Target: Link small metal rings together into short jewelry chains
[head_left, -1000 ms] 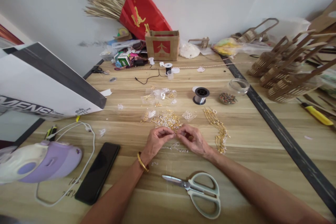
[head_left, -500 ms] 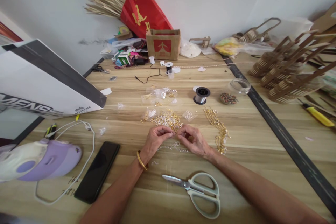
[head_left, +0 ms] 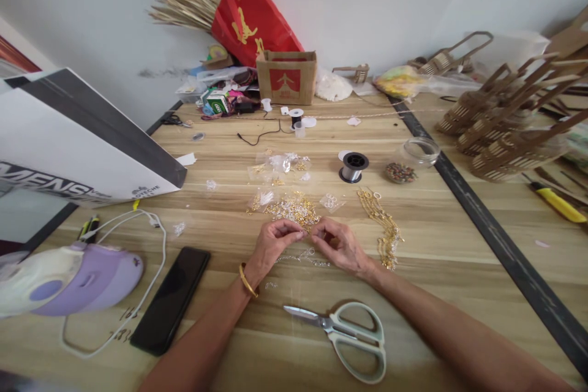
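My left hand [head_left: 276, 245] and my right hand [head_left: 339, 245] meet fingertip to fingertip over the wooden table, both closed in a pinch. Whatever lies between their fingertips is too small to name. Just beyond them spreads a pile of small gold and silver beads [head_left: 294, 208]. Below the fingers a silver chain [head_left: 301, 256] rests on the wood. To the right of my right hand lies a bundle of gold chains [head_left: 386, 226]. Scissors [head_left: 333, 322] with pale green handles lie nearer to me, between my forearms.
A wire spool [head_left: 353, 167] and a glass jar of beads [head_left: 408, 162] stand beyond the right hand. On the left are a black phone [head_left: 171, 300], a purple and white device [head_left: 92, 278] and a large box [head_left: 92, 141]. Woven baskets [head_left: 500, 128] stand at the right.
Almost nothing differs. Both hands keep their pinch in the same place; the view has shifted very slightly.
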